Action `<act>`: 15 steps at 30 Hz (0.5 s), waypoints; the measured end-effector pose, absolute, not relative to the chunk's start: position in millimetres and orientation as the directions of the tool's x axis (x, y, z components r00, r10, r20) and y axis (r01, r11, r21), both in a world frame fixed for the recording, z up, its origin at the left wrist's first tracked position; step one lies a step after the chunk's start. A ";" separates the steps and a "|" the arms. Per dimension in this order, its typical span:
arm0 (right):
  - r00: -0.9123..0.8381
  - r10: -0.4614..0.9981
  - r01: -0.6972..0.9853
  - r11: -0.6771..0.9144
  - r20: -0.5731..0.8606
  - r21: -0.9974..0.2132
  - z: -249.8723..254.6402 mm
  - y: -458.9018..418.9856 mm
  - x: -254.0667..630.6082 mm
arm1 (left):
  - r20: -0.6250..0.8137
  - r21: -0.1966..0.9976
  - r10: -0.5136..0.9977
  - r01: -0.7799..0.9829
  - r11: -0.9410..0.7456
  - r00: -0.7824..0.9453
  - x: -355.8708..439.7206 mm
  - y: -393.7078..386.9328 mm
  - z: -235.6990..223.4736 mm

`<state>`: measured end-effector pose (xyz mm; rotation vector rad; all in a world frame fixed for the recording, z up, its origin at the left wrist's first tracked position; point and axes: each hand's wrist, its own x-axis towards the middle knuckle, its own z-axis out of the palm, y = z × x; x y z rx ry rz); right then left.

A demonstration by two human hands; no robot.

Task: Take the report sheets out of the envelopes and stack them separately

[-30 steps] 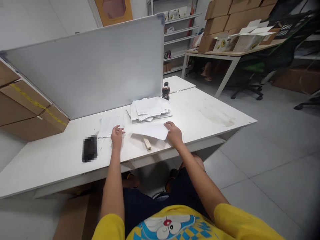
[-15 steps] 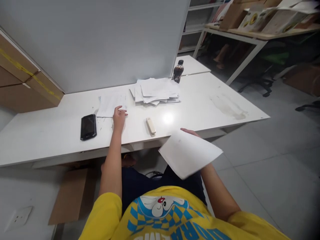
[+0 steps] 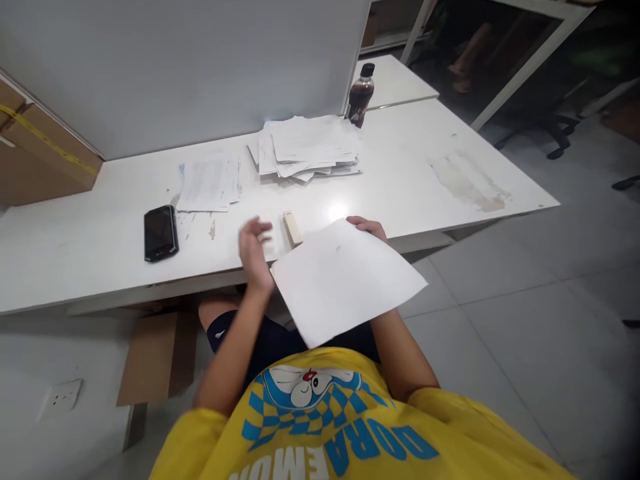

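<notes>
Clearly, the white paper [image 3: 350, 280] is what I have to manage from back here: it is raised and tilted in front of the yellow T-shirt [image 3: 320, 413], its far side by the front edge of the white desk [image 3: 395, 180]. The right hand [image 3: 369, 228] holds it at that far edge, fingers showing beyond it. Palm and thumb are behind the paper, so I cannot tell how tightly they pinch. The left hand [image 3: 256, 250] is raised by the near-left corner, fingers loosely spread and half curled, with nothing visible between them. I judge the paper very light and limp, dry enough to grip without slipping, but easily creased; I would take it lightly at the bare left edge or a corner, keeping fingertips flat. Whether it is one sheet or several, I can't make out. Motion smears the left hand, and its wrist overlaps the paper's corner, so contact there is uncertain. The cream stapler [image 3: 293, 228] lies between the hands, its near end close against the paper's outline. Print on the small paper pile [image 3: 207, 183] is unreadable, and the whiteboard [image 3: 200, 73] runs out of view at the top.
</notes>
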<state>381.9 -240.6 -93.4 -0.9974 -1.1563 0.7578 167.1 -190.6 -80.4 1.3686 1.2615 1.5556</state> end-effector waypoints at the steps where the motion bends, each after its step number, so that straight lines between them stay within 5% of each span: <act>1: 0.249 0.876 0.035 0.418 0.413 -0.908 -95.4 -238.4 387.9 | 0.188 0.982 0.964 0.044 -0.183 -0.189 178.8 -223.5 -88.9; 5: 0.319 0.819 0.194 0.435 0.476 -0.879 -118.2 -241.3 408.3 | -0.386 0.922 0.885 -0.142 0.360 -0.260 197.8 -302.5 -129.9; 7: 0.369 0.805 0.211 0.414 0.465 -0.885 -129.7 -247.1 413.8 | -0.569 0.810 0.813 -0.255 0.528 -0.124 194.4 -307.1 -138.4; 11: 0.384 0.849 0.077 0.363 0.364 -0.928 -146.0 -259.1 417.1 | -0.591 0.707 0.777 -0.325 0.628 0.216 194.5 -296.8 -129.5; 15: 0.399 0.872 -0.060 0.333 0.283 -0.941 -159.1 -265.1 414.0 | -0.586 0.743 0.801 -0.315 0.591 0.121 216.4 -295.7 -120.1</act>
